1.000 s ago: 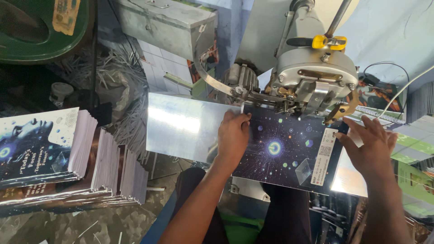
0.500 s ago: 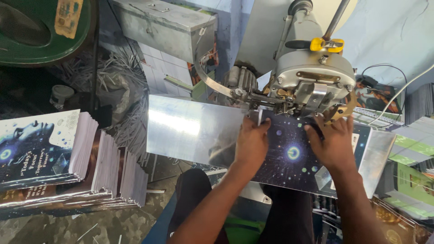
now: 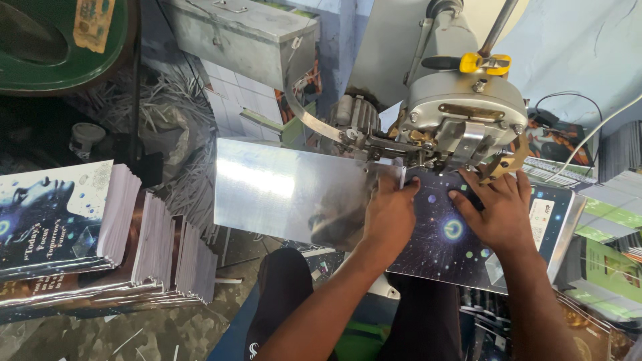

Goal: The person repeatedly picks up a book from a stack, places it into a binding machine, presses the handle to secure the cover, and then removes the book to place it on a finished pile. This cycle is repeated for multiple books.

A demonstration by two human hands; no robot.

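both hands press flat, fingers spread: left hand [image 3: 390,215] and right hand [image 3: 500,212] on the dark starry booklet [image 3: 461,247], right of centre, its long axis running left-right beneath the machine head [image 3: 465,124] just above.

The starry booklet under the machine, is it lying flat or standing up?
Flat. The starry booklet lies cover-up on the shiny metal table, pressed down by the left hand and right hand.

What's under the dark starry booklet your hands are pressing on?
The booklet lies on the shiny metal plate below the machine head. Left hand and right hand cover its upper part; underneath stays hidden.
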